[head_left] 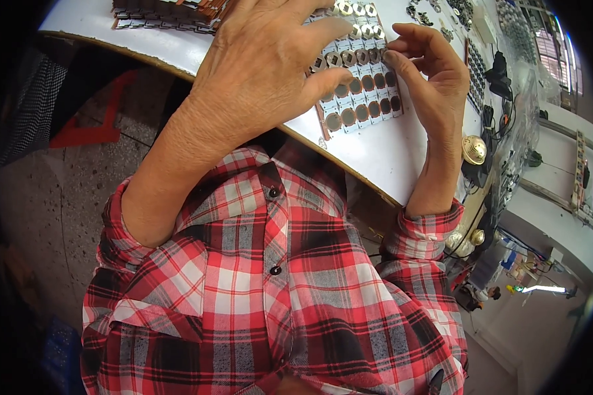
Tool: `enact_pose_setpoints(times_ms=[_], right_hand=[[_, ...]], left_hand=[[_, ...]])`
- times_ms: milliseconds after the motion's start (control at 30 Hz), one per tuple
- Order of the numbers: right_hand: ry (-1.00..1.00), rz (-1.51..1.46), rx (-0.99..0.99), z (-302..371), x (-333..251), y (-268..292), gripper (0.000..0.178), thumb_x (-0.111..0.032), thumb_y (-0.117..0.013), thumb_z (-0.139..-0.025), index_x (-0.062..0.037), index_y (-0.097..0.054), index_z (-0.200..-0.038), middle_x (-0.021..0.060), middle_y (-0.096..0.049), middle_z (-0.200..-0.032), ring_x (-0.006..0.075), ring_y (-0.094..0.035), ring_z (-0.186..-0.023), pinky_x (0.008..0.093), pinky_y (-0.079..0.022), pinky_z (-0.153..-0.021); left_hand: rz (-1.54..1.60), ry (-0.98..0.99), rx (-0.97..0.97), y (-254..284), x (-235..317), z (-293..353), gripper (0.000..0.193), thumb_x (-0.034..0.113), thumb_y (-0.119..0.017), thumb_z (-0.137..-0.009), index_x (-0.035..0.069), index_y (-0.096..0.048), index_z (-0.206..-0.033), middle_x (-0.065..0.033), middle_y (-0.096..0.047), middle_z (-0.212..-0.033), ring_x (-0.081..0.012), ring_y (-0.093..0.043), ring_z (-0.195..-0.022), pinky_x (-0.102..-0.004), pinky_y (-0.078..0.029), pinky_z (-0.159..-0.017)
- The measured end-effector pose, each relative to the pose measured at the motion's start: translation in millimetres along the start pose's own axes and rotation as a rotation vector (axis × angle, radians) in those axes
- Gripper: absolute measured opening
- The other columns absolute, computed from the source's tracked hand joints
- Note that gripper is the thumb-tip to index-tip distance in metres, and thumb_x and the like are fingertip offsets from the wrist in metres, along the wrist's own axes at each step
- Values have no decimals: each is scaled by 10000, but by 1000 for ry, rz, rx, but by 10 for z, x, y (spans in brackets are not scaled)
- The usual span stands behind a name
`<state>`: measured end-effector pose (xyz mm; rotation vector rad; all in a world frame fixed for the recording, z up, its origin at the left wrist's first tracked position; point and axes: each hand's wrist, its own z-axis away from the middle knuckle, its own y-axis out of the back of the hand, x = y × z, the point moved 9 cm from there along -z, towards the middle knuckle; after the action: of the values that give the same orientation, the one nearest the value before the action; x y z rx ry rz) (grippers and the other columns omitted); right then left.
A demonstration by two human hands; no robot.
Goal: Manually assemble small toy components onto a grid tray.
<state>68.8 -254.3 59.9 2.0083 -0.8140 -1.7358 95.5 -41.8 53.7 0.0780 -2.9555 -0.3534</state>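
A panel of small pale circuit boards (360, 102) lies on the white table, in rows. The nearer rows carry dark round discs (348, 117); the farther rows carry shiny metal holders (356, 56) with openings in them. Across the panel's left side reaches my left hand (263, 69), thumb and index finger apart, thumb tip resting over a disc row. At the right edge, my right hand (438, 82) has thumb and fingertips drawn together beside the metal holders. Whatever may be between those fingertips is too small to make out.
Stacked panels (168, 16) stand at the table's far left. Loose small metal parts (422, 13) lie at the back. Right of my hand are another panel (476, 72), a black device (499, 76) with cables and a round gold-coloured metal piece (474, 150). The table edge (369, 183) runs before me.
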Motion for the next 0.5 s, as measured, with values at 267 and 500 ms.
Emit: enact_pose_setpoints(times_ms=[267, 500], right_hand=[[67, 176, -77, 8, -172, -91, 312, -8, -690, -901, -29, -715, -1212, 23, -734, -1045, 78, -648, -910, 253, -523, -866], [62, 128, 387, 58, 74, 544, 232, -69, -742, -920, -42, -751, -1150, 15, -735, -976, 81, -652, -793, 219, -503, -684]], left_hand=[[-5, -5, 5, -25, -11, 4, 443, 235, -813, -828, 14, -691, -1192, -205, -611, -1258, -359, -551, -1219, -477, -416, -1058], [-118, 383, -526, -89, 15, -250, 467, 216, -791, -846, 81, -677, -1278, -151, -647, -1222, -314, -610, -1159, -451, -471, -1005]])
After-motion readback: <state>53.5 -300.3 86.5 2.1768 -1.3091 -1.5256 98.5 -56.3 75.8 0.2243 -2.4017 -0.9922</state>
